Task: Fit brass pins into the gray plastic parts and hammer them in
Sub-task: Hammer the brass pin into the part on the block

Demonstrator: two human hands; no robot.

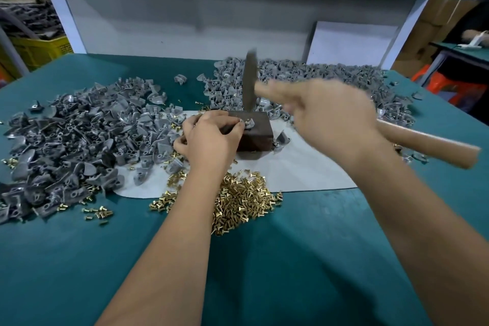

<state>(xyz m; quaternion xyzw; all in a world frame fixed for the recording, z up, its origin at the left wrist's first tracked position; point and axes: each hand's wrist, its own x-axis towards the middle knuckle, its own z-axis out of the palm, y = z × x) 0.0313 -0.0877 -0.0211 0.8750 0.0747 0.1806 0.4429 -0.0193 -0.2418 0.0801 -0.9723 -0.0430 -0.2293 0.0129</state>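
Observation:
My left hand pinches a small gray plastic part with a brass pin in it, holding it on top of a dark block. My right hand grips a wooden-handled hammer. Its metal head is blurred and stands upright just above the block. A heap of brass pins lies on the green table in front of the block. Gray parts are piled at the left and at the back right.
A white sheet lies under the block on the green table. A white board leans against the back wall. A yellow crate stands far left. Another person's hand shows at a bench far right.

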